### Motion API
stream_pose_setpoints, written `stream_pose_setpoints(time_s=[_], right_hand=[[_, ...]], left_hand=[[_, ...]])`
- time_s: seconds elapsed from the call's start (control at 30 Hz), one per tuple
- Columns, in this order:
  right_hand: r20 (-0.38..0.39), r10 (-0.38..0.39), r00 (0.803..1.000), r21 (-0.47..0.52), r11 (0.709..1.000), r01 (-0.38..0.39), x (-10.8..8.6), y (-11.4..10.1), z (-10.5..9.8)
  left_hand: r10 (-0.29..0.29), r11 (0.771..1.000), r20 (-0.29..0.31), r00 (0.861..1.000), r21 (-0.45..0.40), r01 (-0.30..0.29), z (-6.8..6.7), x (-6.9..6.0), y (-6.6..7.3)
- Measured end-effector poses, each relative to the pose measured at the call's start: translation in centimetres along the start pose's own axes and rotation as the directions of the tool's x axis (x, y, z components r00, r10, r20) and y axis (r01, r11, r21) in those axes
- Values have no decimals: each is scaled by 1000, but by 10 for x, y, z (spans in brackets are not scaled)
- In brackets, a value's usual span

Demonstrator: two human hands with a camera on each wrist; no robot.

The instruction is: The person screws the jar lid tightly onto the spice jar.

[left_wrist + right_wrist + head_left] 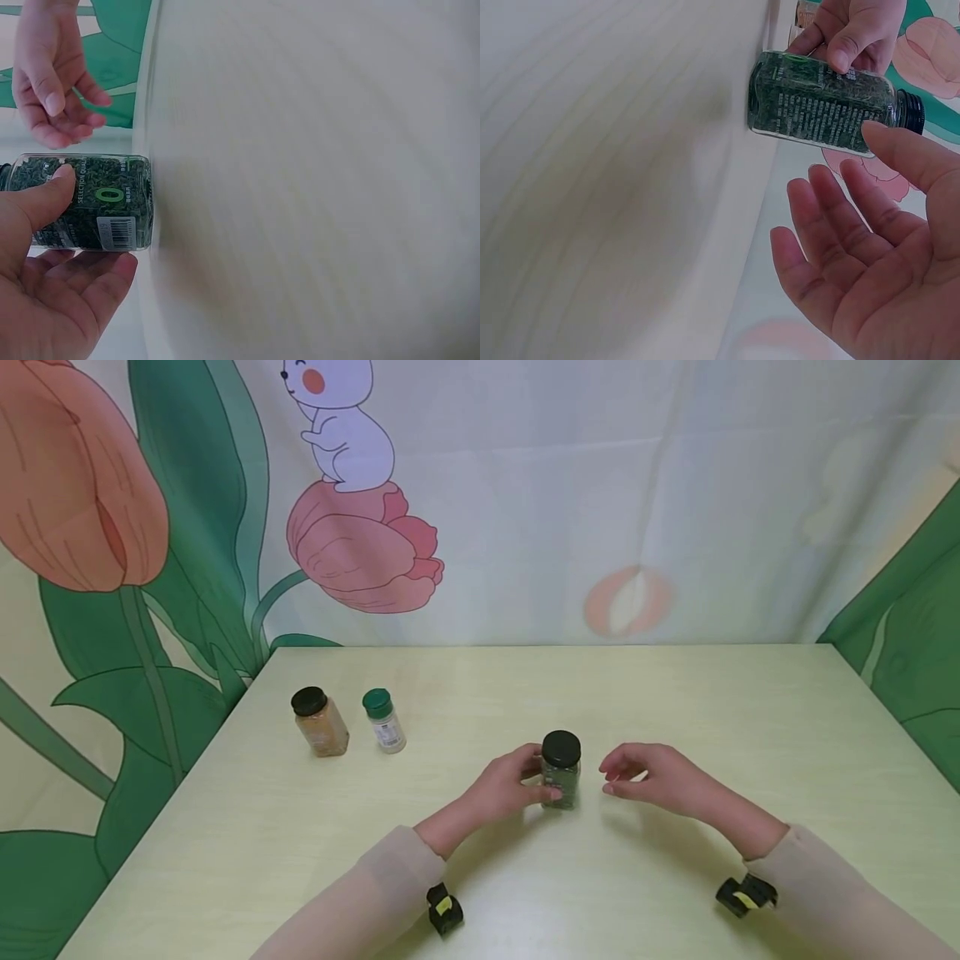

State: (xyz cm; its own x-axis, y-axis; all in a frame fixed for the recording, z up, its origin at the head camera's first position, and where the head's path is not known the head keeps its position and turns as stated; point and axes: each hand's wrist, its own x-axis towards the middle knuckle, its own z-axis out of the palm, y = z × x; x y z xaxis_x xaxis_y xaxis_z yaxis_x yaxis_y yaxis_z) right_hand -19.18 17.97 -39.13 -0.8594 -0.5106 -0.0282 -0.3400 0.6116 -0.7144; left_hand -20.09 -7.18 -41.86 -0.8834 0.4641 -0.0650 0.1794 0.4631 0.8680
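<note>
My left hand (512, 783) grips a clear glass jar of dried green herbs (561, 783) with a black lid, thumb on the near side and fingers behind. The jar is upright, its base at or just above the table; I cannot tell which. In the left wrist view, a label with a barcode and a green mark shows on the herb jar (97, 199). Just right of the jar, my right hand (656, 777) is held with fingers relaxed and spread from the thumb, holding nothing. White printed text faces the right wrist camera on the herb jar (817, 105).
At the far left of the pale table (712, 710) stands a black-lidded jar of tan powder (322, 731). Beside it is a smaller green-capped spice bottle (387, 727). A printed curtain (510, 527) hangs behind the table's back edge.
</note>
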Motion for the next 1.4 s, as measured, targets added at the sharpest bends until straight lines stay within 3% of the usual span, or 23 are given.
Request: stream_pose_setpoints(time_s=[0.77, 1.17, 1.4], right_hand=[[106, 23, 994, -25, 999, -21, -8, 11, 0], [124, 13, 992, -21, 1000, -10, -9, 11, -3], [135, 12, 991, -16, 1000, -10, -10, 10, -3]], left_hand=[[-6, 1000, -64, 998, 3, 6, -13, -1, -12], [-82, 996, -107, 991, 38, 86, -22, 1, -8], [-110, 992, -99, 989, 43, 115, -27, 4, -10]])
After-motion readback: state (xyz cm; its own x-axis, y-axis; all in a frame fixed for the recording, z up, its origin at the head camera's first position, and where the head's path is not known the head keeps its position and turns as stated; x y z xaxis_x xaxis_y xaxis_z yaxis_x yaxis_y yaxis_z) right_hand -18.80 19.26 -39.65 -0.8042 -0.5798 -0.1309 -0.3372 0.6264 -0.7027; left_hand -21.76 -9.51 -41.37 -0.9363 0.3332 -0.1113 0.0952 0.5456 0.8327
